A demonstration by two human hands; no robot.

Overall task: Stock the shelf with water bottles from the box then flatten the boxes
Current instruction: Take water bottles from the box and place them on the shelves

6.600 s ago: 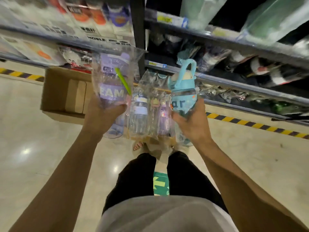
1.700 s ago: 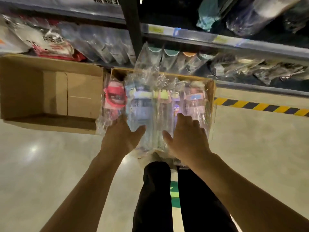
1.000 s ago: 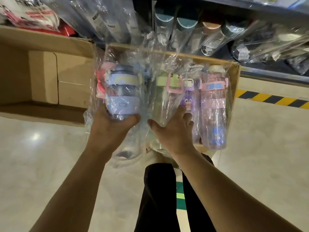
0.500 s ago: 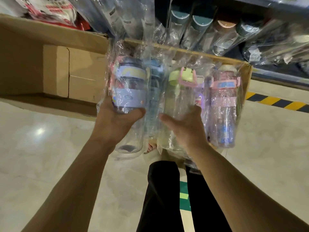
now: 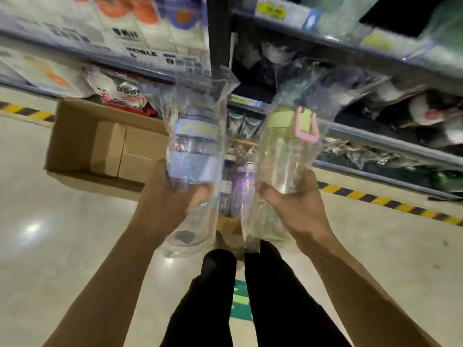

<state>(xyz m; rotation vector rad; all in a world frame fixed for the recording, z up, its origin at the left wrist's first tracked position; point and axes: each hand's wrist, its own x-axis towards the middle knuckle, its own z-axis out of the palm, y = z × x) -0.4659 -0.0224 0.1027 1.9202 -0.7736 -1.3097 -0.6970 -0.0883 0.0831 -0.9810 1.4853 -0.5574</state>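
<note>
My left hand grips a clear water bottle with a lilac band and lid, wrapped in a plastic bag. My right hand grips a clear bottle with a pale green lid and pink loop, also bagged. Both bottles are lifted upright in front of the dark metal shelves. Between and below them the cardboard box on the floor still holds more bagged bottles, mostly hidden behind my hands.
An empty open cardboard box lies on the floor to the left. Packaged goods fill the left shelves. A black upright post divides the shelving. Yellow-black tape runs along the floor. My legs stand below.
Both hands have lifted a bagged bottle each out of the box and raised them towards the shelves; the view has tilted upward.
</note>
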